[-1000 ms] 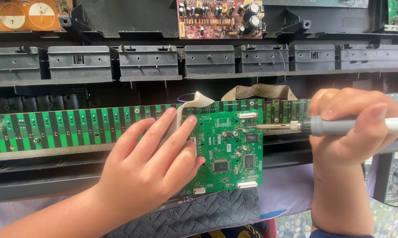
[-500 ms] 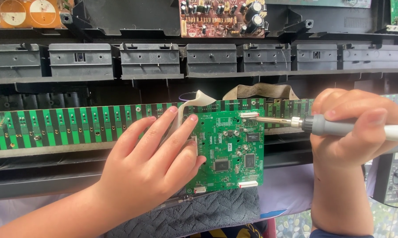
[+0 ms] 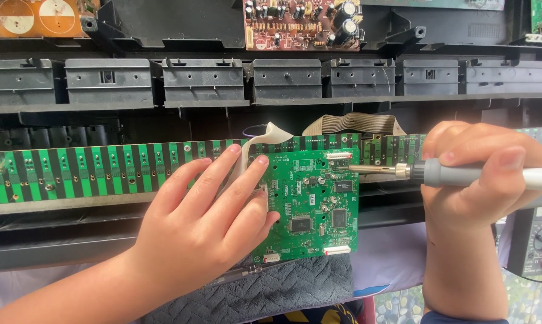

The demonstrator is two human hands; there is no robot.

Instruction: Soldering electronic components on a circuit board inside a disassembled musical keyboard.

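My left hand (image 3: 202, 222) lies flat with fingers spread on the left part of a small green circuit board (image 3: 319, 204), which rests on a dark grey towel (image 3: 283, 288). My right hand (image 3: 481, 180) grips a soldering iron (image 3: 463, 175) with a grey collar and white handle. The iron's metal tip (image 3: 358, 169) points left and touches the board's upper right area near a white connector (image 3: 338, 155). Behind the board runs a long green strip board (image 3: 91, 171) with black bars.
Grey ribbon cables (image 3: 355, 123) arch above the small board. Black plastic housing blocks (image 3: 205, 81) line the back. A red-brown component board (image 3: 301, 24) sits at the top centre, an orange board (image 3: 34, 17) at the top left. A multimeter (image 3: 541, 240) stands at the right edge.
The soldering iron's tip has shifted slightly along the board's upper right edge. My left hand stays pressed on the board.
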